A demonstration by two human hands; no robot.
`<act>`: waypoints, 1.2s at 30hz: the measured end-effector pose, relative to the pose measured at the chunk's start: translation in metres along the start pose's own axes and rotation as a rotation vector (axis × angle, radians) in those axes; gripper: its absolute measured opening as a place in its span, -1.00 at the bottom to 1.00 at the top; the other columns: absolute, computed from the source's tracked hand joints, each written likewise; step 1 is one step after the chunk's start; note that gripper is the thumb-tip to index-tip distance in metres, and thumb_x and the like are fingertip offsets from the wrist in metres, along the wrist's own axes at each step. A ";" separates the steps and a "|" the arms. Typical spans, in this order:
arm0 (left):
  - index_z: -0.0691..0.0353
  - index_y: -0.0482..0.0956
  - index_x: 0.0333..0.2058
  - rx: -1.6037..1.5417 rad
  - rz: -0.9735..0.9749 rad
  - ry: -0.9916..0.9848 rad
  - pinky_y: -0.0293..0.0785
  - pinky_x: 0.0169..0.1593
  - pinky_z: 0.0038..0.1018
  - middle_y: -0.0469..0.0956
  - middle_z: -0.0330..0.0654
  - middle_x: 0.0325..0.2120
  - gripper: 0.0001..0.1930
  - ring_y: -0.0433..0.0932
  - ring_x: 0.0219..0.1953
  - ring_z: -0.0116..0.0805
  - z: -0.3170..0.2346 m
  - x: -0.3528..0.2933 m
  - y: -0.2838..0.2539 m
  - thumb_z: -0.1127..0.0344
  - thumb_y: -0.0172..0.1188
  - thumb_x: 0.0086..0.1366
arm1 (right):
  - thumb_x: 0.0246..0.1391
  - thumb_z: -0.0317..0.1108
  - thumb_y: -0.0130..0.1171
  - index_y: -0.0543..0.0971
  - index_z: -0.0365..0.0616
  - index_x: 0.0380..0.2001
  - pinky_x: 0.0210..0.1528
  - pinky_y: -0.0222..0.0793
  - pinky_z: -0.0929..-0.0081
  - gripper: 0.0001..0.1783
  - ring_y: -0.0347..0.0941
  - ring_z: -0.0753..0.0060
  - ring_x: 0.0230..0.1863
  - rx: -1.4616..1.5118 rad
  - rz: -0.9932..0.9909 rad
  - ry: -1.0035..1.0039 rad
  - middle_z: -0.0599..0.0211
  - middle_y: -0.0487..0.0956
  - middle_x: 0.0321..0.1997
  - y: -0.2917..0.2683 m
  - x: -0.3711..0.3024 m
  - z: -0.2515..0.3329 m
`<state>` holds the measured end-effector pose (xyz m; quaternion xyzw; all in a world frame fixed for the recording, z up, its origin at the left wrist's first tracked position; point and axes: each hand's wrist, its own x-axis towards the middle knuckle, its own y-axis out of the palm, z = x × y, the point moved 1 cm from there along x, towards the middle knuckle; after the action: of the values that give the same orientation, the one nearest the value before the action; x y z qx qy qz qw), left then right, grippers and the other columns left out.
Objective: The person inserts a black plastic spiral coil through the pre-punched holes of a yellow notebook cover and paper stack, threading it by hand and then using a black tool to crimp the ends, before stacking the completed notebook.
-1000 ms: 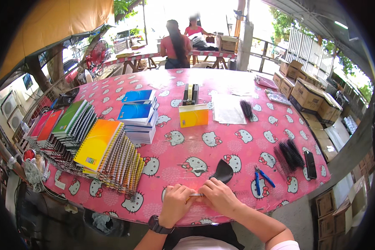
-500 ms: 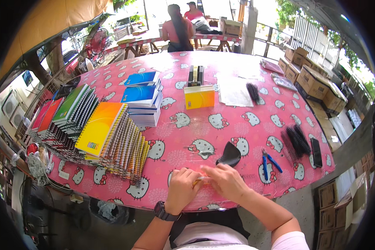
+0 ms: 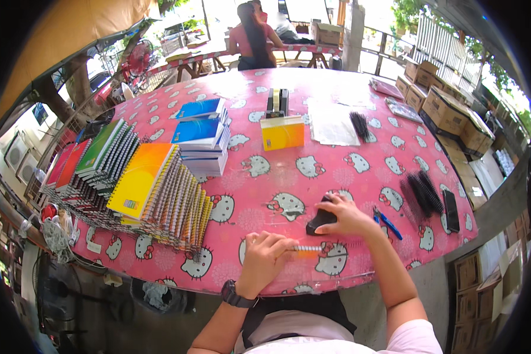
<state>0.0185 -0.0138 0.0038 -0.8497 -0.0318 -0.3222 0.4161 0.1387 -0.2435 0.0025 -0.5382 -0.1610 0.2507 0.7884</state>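
Note:
My left hand (image 3: 268, 259) is closed around one end of a small yellow-orange spiral notebook (image 3: 308, 251), seen edge-on near the table's front edge. White pages and a row of binding loops show along its top. My right hand (image 3: 343, 216) has its fingers curled over a black, curved, smooth piece (image 3: 320, 223) on the table, just beyond the notebook. What this piece is I cannot tell. Blue-handled pliers (image 3: 388, 224) lie to the right, partly hidden by my right wrist. A yellow notebook (image 3: 283, 134) stands upright farther back.
At left rise stacks of yellow (image 3: 141, 180), green (image 3: 100, 150) and blue notebooks (image 3: 197, 133). A tape dispenser (image 3: 277, 103) stands at the back. Black binding coils (image 3: 422, 194) and a phone (image 3: 451, 210) lie at right. Cardboard boxes (image 3: 448, 112) line the right side. Two people are beyond the table.
My right hand has left the notebook beside my left hand and moved up and right onto the black piece. My left hand still grips the notebook, now more visible.

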 end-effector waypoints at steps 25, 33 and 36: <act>0.13 0.55 -0.31 -0.152 0.036 -0.031 0.32 -0.09 -0.25 0.52 -0.23 -0.37 -0.76 0.45 -0.22 -0.19 0.031 -0.007 -0.006 0.34 0.30 -0.02 | -0.01 0.23 0.17 0.59 -0.28 -0.15 0.16 0.21 0.35 -0.30 0.37 0.28 0.11 1.201 0.045 -0.398 0.18 0.56 -0.04 0.005 -0.007 0.039; 0.09 0.59 -0.27 -0.088 0.094 0.009 0.18 0.00 -0.32 0.53 -0.29 -0.39 -0.79 0.43 -0.23 -0.30 0.013 0.003 -0.004 0.29 0.26 0.07 | -0.14 0.03 0.35 0.50 -0.05 0.03 0.22 0.14 0.21 -0.33 0.16 0.07 0.28 0.333 -0.358 -0.048 0.00 0.27 0.26 0.023 -0.009 0.016; 0.10 0.58 -0.28 -0.094 0.083 0.003 0.18 -0.01 -0.33 0.54 -0.31 -0.40 -0.82 0.44 -0.25 -0.30 0.013 0.004 0.002 0.29 0.25 0.09 | -0.16 0.06 0.36 0.40 0.01 0.14 0.30 -0.02 0.07 -0.22 0.01 -0.02 0.35 0.017 -0.289 -0.004 0.01 0.14 0.35 0.024 -0.017 0.001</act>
<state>0.0288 -0.0065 -0.0011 -0.8685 0.0191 -0.3073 0.3886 0.1185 -0.2452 -0.0190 -0.5021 -0.2362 0.1370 0.8206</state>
